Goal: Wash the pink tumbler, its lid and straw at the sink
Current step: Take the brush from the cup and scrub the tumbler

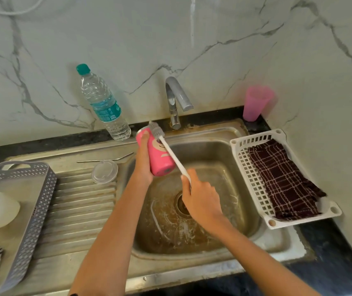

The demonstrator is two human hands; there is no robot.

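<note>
My left hand (pixel 144 161) grips the pink tumbler (pixel 160 159), tilted over the back left of the steel sink (pixel 224 146). My right hand (pixel 199 199) holds the white handle of a bottle brush (pixel 172 154). The grey bristles lie against the tumbler's far end. The clear lid (pixel 104 171) lies flat on the ribbed drainboard. The metal straw (pixel 104 160) rests just behind it. The tap (pixel 176 101) stands above the sink with no water running.
A water bottle (pixel 102 103) stands behind the drainboard. A pink plastic cup (pixel 256 105) sits in the back right corner. A white basket (pixel 256 189) with a dark checked cloth (pixel 284 180) lies right of the sink. A grey basket (pixel 29 210) holds a white object at left.
</note>
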